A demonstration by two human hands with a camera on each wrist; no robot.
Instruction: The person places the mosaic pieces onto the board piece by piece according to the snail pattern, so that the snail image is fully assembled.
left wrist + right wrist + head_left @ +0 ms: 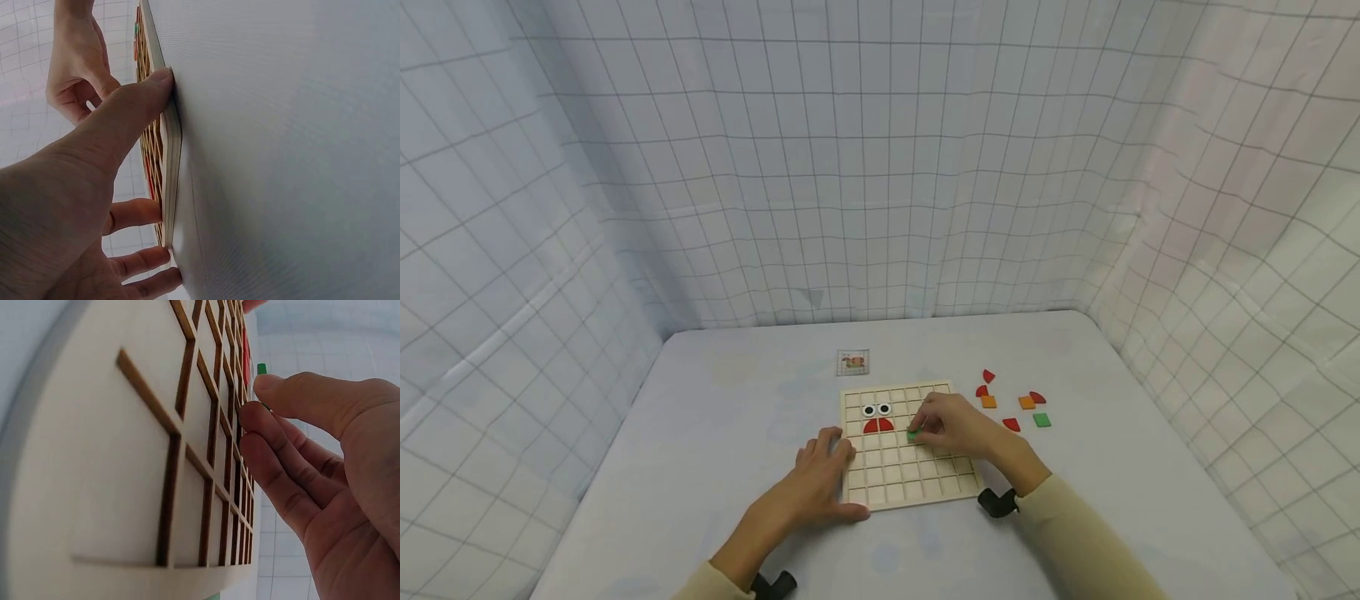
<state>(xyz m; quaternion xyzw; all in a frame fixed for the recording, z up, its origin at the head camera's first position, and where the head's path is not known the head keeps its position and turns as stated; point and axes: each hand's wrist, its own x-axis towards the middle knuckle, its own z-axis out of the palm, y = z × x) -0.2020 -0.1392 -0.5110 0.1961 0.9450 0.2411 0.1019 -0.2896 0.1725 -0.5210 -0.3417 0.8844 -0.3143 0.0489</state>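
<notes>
A pale wooden grid board (880,492) lies on the table before me. My left hand (816,479) spreads over its near left corner, thumb along the front edge and fingertips at the left edge; the left wrist view shows the thumb (134,103) against the rim. Over the board's middle, my right hand (958,427) pinches a green square tile (913,436) between thumb and fingers. The right wrist view shows only a bit of this green tile (262,368) past the thumb. Two round eye pieces (876,410) sit on the board above two red quarter-circle pieces (878,426).
Right of the board lie loose pieces: red quarter circles (1011,425), orange squares (1027,402) and a green square (1042,420). A small picture card (853,362) lies behind the board. Grid-patterned curtains (880,208) enclose the table's back and sides.
</notes>
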